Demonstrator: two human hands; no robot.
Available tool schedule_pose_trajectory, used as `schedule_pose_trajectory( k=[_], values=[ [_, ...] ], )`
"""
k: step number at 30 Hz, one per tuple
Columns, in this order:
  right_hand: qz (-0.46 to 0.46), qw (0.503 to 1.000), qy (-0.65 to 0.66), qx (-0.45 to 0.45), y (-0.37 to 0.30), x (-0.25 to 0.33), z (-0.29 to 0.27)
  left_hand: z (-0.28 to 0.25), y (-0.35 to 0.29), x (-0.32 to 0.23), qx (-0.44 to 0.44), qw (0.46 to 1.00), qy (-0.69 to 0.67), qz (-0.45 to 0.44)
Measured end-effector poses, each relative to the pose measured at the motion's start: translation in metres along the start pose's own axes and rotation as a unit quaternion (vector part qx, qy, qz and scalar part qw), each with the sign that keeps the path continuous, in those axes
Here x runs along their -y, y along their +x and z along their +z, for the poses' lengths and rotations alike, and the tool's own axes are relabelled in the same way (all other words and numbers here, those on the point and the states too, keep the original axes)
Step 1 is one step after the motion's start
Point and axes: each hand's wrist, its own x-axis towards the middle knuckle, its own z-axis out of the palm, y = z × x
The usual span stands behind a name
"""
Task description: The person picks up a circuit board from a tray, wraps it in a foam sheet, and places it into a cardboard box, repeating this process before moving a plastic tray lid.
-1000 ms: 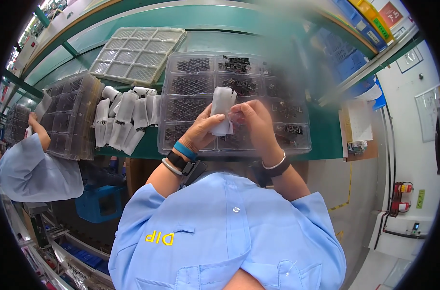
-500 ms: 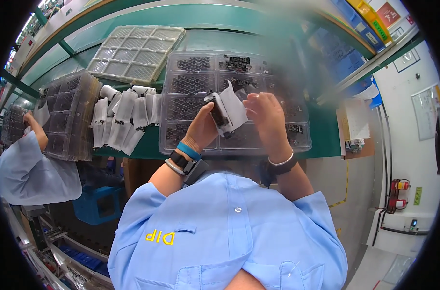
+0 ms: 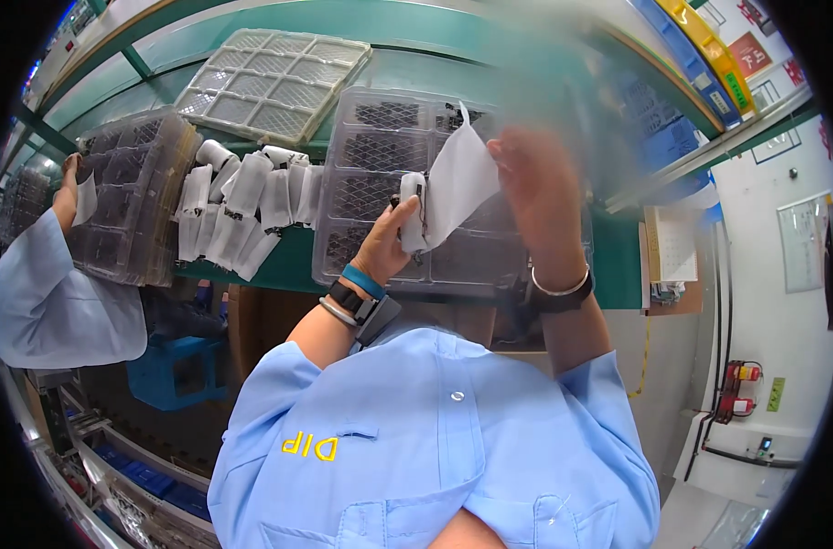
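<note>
- Gripping the white roll (image 3: 413, 226) above the clear tray (image 3: 471, 265), its long axis near to far: your nearer left hand (image 3: 387, 245).
- Spreading right and far: the loose sheet (image 3: 460, 178), toward your right hand (image 3: 537, 188); whether that pinches it, I cannot tell.

The compartment tray (image 3: 471, 265) lies before me on the tabletop (image 3: 618, 265), beneath the roll (image 3: 414, 221) in my left grip (image 3: 386, 240). Left of this tray: the roll pile (image 3: 240, 206), then the tray stack (image 3: 128, 206). Behind the pile: a second tray (image 3: 274, 87).

Head-mounted fisheye view, close and downward over the bench (image 3: 617, 267)
</note>
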Motion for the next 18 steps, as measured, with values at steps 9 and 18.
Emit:
schedule_pose_trajectory(
  k=[9,18],
  values=[
    [-0.089,0.994,0.01,0.063,0.018,0.023,0.04,-0.028,0.004,-0.006,-0.007,0.998,-0.042,0.049],
    [-0.093,0.99,-0.039,0.102,0.039,0.028,0.067,-0.025,0.001,-0.02,0.006,0.999,0.038,0.033]
  ],
)
